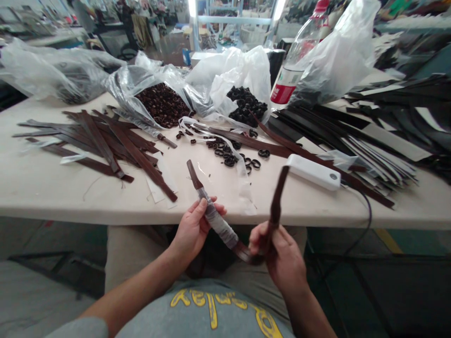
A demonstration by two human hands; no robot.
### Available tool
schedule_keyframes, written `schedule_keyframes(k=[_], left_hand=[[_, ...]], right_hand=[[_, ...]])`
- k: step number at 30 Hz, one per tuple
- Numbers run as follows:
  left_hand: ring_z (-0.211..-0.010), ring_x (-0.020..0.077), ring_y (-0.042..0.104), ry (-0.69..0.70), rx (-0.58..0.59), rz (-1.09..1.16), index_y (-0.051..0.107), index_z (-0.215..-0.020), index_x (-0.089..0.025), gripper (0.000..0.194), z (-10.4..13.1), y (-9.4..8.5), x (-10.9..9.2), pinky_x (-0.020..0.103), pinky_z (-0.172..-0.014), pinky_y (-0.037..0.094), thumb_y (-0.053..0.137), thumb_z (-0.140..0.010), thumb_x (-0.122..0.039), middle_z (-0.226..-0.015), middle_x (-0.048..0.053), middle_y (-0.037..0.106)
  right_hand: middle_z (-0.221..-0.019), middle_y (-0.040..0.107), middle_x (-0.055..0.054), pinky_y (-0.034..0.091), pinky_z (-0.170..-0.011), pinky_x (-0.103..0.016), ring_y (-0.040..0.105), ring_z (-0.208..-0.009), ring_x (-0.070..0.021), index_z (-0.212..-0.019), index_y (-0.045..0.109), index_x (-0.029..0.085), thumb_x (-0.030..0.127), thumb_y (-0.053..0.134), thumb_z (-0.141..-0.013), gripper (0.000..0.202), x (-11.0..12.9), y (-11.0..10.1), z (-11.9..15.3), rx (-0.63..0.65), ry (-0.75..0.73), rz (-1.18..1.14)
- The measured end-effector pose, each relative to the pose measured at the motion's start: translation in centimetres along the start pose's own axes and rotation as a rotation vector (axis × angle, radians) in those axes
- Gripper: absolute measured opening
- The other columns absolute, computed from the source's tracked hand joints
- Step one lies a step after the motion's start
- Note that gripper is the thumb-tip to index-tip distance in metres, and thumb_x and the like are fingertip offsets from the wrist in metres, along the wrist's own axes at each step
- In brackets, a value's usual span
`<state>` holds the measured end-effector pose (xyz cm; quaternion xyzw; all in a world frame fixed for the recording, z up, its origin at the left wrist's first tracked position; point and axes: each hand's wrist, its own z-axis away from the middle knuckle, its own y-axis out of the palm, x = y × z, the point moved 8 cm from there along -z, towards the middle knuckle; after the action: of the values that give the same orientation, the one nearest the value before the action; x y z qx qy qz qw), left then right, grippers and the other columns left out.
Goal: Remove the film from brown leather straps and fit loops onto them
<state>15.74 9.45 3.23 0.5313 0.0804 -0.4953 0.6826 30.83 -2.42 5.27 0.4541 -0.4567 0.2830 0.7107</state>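
Note:
A dark brown leather strap (279, 199), partly wrapped in clear plastic film, bends in a U between my two hands in front of the table edge. My left hand (197, 223) is closed on the wrapped stretch, thumb on top, and the strap's narrow end sticks up past it. Around the bare part near the other end, my right hand (280, 251) is closed, with that end pointing upward. The right hand is slightly blurred. Small black loops (230, 157) lie loose on the table beyond the hands, beside a strip of clear plastic film (243, 176).
Brown straps (105, 141) are piled at left, black strips (338, 136) at right. A white power bank-like device (313, 172) with a cable lies near the right front. Plastic bags of brown pieces (164, 104) and black loops (246, 103) stand behind, beside a bottle (291, 70).

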Motion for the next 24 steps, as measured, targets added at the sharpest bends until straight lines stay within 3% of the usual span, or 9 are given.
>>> schedule_keyframes(k=[4, 9, 14, 17, 21, 24], left_hand=[[-0.083, 0.0178, 0.074, 0.037, -0.056, 0.062, 0.069, -0.096, -0.014, 0.016, -0.7, -0.8, -1.5, 0.027, -0.077, 0.058, 0.070, -0.086, -0.027, -0.085, 0.006, 0.078], [-0.086, 0.0170, 0.074, 0.010, -0.082, 0.127, 0.069, -0.095, -0.013, 0.013, -0.8, -0.7, -1.5, 0.026, -0.076, 0.059, 0.059, -0.093, -0.022, -0.090, 0.008, 0.078], [-0.085, 0.0168, 0.074, -0.014, -0.134, 0.158, 0.069, -0.094, -0.013, 0.016, -1.0, -0.8, -1.6, 0.025, -0.075, 0.059, 0.054, -0.096, -0.021, -0.090, 0.008, 0.078], [-0.081, 0.0159, 0.075, 0.003, -0.158, 0.154, 0.069, -0.093, -0.013, 0.017, -1.2, -1.3, -2.0, 0.025, -0.074, 0.060, 0.053, -0.097, -0.020, -0.086, 0.007, 0.078], [-0.080, 0.0164, 0.074, 0.027, -0.106, 0.111, 0.069, -0.094, -0.013, 0.011, -1.1, -1.3, -1.8, 0.025, -0.073, 0.060, 0.064, -0.090, -0.023, -0.086, 0.006, 0.078], [-0.080, 0.0179, 0.074, 0.058, -0.041, 0.067, 0.071, -0.094, -0.014, 0.021, -0.8, -1.0, -1.8, 0.026, -0.072, 0.059, 0.076, -0.080, -0.028, -0.086, 0.006, 0.078]], right_hand=[[-0.055, 0.047, 0.008, 0.045, -0.053, -0.023, 0.043, -0.047, -0.0090, -0.077, 0.062, 0.023, 0.047, 0.078, -0.080, 0.029, 3.1, -2.2, -0.3, -0.160, -0.123, -0.365], [-0.059, 0.040, 0.008, 0.050, -0.065, -0.022, 0.043, -0.054, -0.0083, -0.083, 0.065, 0.025, 0.045, 0.078, -0.081, 0.025, 5.1, -3.4, 0.4, -0.240, -0.233, -0.455], [-0.075, 0.049, 0.004, 0.052, -0.074, -0.024, 0.049, -0.067, -0.0093, -0.093, 0.068, 0.022, 0.036, 0.072, -0.083, 0.018, 6.5, -4.1, 1.5, -0.297, -0.292, -0.425], [-0.073, 0.048, 0.005, 0.052, -0.072, -0.022, 0.048, -0.063, -0.0087, -0.090, 0.068, 0.024, 0.035, 0.070, -0.085, 0.013, 7.0, -4.6, 1.5, -0.348, -0.327, -0.395], [-0.069, 0.051, 0.006, 0.053, -0.067, -0.023, 0.049, -0.059, -0.0090, -0.082, 0.068, 0.024, 0.039, 0.076, -0.083, 0.017, 6.7, -4.8, 1.2, -0.376, -0.395, -0.226], [-0.070, 0.059, 0.002, 0.053, -0.065, -0.024, 0.057, -0.063, -0.0112, -0.080, 0.069, 0.021, 0.041, 0.074, -0.085, 0.021, 5.6, -4.4, 0.9, -0.340, -0.402, -0.020]])
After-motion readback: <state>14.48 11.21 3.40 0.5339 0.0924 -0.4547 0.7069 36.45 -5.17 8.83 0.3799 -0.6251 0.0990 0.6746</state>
